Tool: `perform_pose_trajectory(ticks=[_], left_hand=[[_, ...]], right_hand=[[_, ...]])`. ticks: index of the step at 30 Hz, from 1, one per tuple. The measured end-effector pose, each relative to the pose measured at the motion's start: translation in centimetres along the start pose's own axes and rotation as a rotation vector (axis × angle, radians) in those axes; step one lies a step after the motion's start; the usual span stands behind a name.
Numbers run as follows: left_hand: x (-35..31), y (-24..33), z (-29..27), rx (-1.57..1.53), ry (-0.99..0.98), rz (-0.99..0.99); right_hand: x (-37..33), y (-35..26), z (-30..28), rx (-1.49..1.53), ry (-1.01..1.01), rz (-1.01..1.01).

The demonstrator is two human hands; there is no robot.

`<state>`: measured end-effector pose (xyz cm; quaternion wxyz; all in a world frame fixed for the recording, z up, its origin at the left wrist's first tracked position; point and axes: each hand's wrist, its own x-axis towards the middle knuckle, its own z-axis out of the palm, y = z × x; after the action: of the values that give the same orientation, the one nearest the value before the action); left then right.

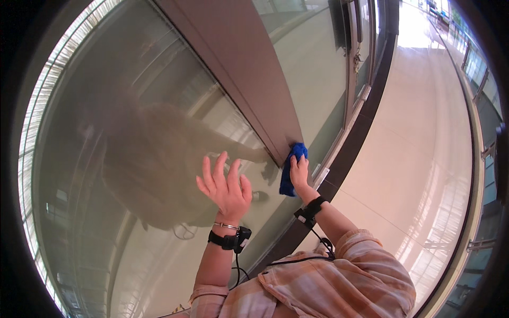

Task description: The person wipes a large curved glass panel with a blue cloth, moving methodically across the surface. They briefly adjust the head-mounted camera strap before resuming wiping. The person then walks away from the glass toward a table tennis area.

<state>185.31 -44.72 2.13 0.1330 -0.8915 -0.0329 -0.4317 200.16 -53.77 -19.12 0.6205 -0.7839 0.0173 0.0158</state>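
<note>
My right hand [300, 174] grips a blue cloth [287, 183] and presses it near the end of a brown frame post [249, 85] between two glass panes. Part of the cloth bunches above the fingers and the rest hangs down beside them. My left hand [227, 186] is raised before the large glass pane [159, 159], its fingers spread and nothing in them. Whether its fingertips touch the glass I cannot tell. Each wrist wears a black strap with a small box and cable; a bracelet [226, 226] also circles the left one.
A second glass pane [305, 63] lies right of the post, with keys [357, 55] hanging beyond it. A dark border strip [366, 124] runs along the base of the glass. Pale tiled floor [408, 143] stretches right to a railing [473, 132]. Black cables [302, 258] cross my shirt.
</note>
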Motion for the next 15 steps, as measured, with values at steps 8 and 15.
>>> perform_pose_trajectory(ticks=[8, 15], left_hand=[[-0.8, -0.8, 2.3, 0.285, 0.043, -0.03], [-0.6, -0.9, 1.9, 0.358, 0.116, -0.004]], right_hand=[[0.9, -18.7, -5.5, 0.205, 0.028, -0.942], [-1.5, -1.2, -0.4, -0.052, -0.027, -0.265]])
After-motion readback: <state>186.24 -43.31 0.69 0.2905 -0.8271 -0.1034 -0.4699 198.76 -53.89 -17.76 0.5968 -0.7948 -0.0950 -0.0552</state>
